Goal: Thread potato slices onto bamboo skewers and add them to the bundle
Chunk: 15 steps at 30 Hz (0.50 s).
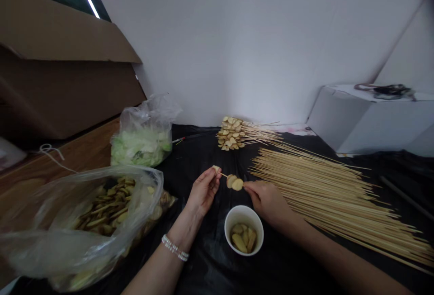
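Observation:
My right hand (267, 200) is closed on a thin wooden skewer (224, 175) that points to the left. A few round, pale yellow slices (235, 182), which look like potato, are threaded on it beside my fingers. Between the thumb and fingers of my left hand (205, 189) is another pale slice (216, 168), at the skewer's tip. I cannot tell whether the tip has pierced it. Just below my hands stands a white paper cup (228, 236) with several slices inside.
Loose bamboo skewers (325, 195) fan out on the right. Loaded skewers (232, 133) are stacked by the wall. At left are an open plastic bag of slices (111, 204) and a bag of pale green pieces (142, 143). A white box (379, 118) stands back right, a cardboard box (68, 87) back left.

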### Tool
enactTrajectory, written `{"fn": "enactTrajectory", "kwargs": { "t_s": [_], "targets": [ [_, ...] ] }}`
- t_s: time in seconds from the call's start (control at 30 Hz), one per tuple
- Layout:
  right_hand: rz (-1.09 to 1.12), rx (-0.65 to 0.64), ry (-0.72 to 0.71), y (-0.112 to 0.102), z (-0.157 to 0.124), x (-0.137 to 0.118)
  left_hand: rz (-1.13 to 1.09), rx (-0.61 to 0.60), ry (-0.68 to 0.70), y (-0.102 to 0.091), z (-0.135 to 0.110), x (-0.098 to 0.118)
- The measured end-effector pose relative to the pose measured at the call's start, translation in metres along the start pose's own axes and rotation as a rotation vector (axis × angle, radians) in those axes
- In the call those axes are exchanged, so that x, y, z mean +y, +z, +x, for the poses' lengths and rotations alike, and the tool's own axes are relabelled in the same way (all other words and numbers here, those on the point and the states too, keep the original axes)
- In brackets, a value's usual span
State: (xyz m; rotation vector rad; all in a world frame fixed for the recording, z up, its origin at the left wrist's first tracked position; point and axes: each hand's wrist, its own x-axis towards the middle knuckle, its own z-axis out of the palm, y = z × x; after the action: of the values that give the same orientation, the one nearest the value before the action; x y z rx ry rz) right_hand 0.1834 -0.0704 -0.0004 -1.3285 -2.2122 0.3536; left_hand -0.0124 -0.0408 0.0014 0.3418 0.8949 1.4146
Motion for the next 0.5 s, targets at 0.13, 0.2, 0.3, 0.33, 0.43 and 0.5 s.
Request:
{"fn": "enactTrajectory", "kwargs": {
  "t_s": [0.13, 0.2, 0.3, 0.33, 0.43, 0.5],
  "targets": [
    [0.001, -0.008, 0.011, 0.0000, 0.0003, 0.0005, -0.002, 0.023, -0.005, 0.0009, -0.0001, 0.0005],
    [-0.001, -0.009, 0.009, -0.0008, 0.0004, 0.0001, 0.003, 0.019, -0.003, 0.0011, -0.0001, 0.0008],
    [-0.008, -0.001, 0.006, -0.0012, 0.0002, -0.0003, 0.019, 0.008, 0.008, 0.0014, -0.0006, 0.0009],
    [-0.014, -0.004, 0.008, -0.0011, 0.0000, -0.0004, 0.036, 0.011, 0.021, 0.0015, -0.0009, 0.0009],
    [-0.034, -0.020, 0.022, 0.0002, -0.0008, -0.0011, 0.110, 0.023, 0.084, 0.0020, -0.0022, 0.0002],
    [-0.040, -0.027, 0.028, 0.0014, -0.0013, -0.0018, 0.147, 0.020, 0.110, 0.0020, -0.0027, -0.0008]
  ]
}}
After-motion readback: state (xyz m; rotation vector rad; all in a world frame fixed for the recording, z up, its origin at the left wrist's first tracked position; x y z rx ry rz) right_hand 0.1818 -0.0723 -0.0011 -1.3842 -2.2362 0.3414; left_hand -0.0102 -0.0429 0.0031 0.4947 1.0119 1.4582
